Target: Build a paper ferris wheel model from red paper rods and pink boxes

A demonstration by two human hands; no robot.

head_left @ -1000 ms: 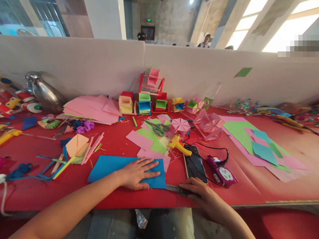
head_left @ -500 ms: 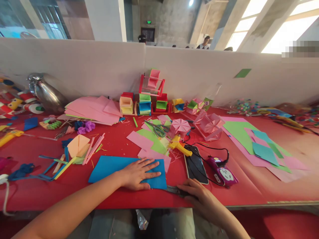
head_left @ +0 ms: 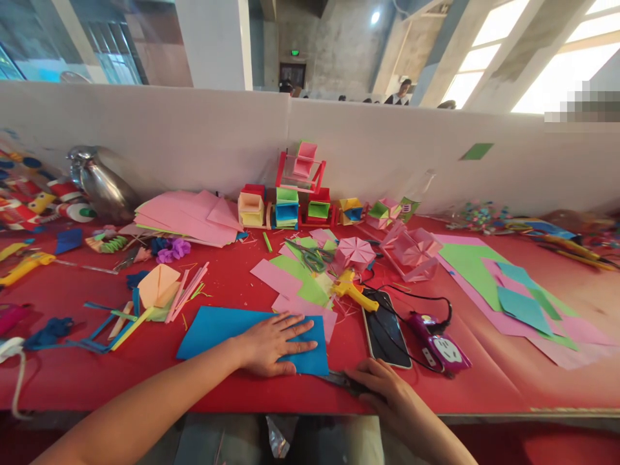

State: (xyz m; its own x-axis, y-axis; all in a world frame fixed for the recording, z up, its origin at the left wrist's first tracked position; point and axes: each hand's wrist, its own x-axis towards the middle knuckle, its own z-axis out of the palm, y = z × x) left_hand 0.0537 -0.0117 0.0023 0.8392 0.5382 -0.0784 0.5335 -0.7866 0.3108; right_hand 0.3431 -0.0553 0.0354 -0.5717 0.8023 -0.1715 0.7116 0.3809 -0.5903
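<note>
A folded sheet of blue paper (head_left: 213, 332) lies near the front edge of the table. My left hand (head_left: 274, 345) rests flat on its right half, fingers spread, pressing it down. Just off the paper's near right corner, my right hand (head_left: 382, 387) is closed around the dark handle of what looks like a pair of scissors (head_left: 341, 380). The metal blade lies low along the near edge of the paper, its tip partly hidden there. A smartphone (head_left: 387, 332) lies beyond my right hand, with a black cable across it.
A yellow glue gun (head_left: 356, 292) and green-handled scissors (head_left: 314, 259) lie among paper scraps. To the right is a purple power socket (head_left: 445, 349). Paper models (head_left: 287, 208) line the low white partition (head_left: 194, 142). Pink sheets (head_left: 186, 216) and a metal jug (head_left: 104, 187) stand left.
The view has shifted slightly. The blade has slid a little left, in along the near edge of the blue paper. My left hand keeps its place on the sheet.
</note>
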